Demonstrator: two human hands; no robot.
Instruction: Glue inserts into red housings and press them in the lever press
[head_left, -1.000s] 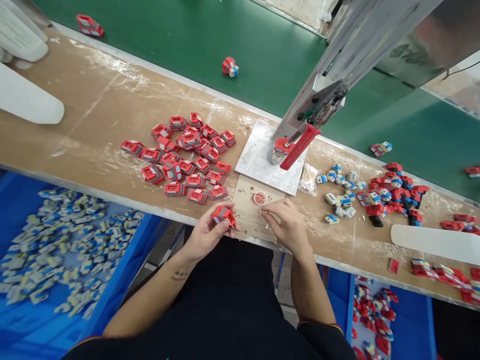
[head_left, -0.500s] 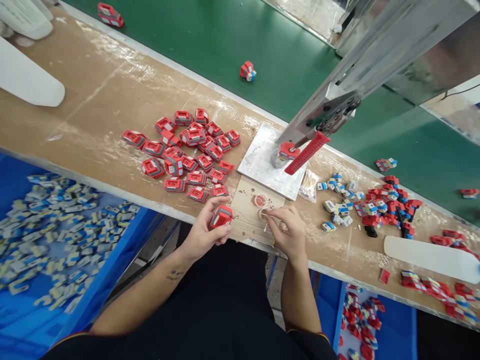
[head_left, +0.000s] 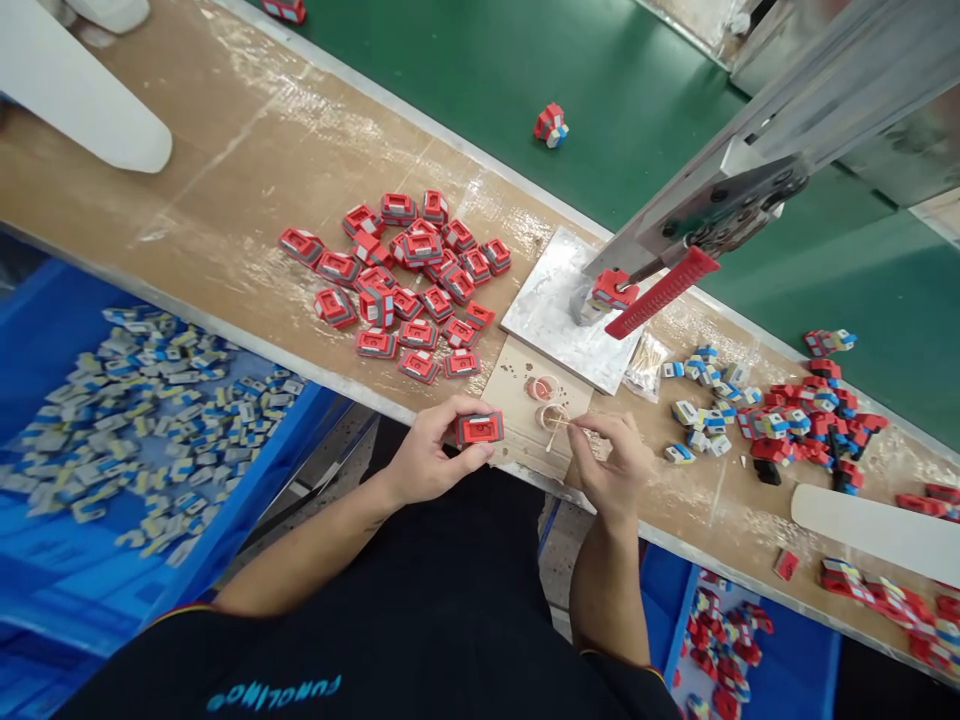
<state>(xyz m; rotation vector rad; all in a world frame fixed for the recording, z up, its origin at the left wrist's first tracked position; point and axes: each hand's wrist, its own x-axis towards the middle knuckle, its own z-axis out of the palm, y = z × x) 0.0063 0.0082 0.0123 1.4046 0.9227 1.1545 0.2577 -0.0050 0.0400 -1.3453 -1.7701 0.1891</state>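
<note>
My left hand (head_left: 439, 450) grips a red and grey toy part (head_left: 480, 429) between thumb and fingers, its hollow side facing up. In my right hand (head_left: 613, 465) a thin cotton swab (head_left: 559, 421) is pinched, its end at a small round cup (head_left: 548, 414). Another small cup (head_left: 541, 388) with reddish contents stands just behind it. Both cups rest on a spotted piece of cardboard (head_left: 517, 400). Many red and grey parts (head_left: 418, 334) lie in a group to the left. A bag of swabs (head_left: 646, 366) sits on the right.
A metal press with a red handle (head_left: 662, 292) stands over a metal plate (head_left: 559, 300). Blue and white pieces (head_left: 705, 413) and red assemblies (head_left: 795, 420) lie right. Blue bins (head_left: 217, 520) flank the bench below. A green belt (head_left: 450, 90) runs behind, carrying a few toys.
The view has shifted, so the bench items appear further right. The part in my left hand has turned, and its hollow side now shows. My right hand still holds the swab near the cup.
</note>
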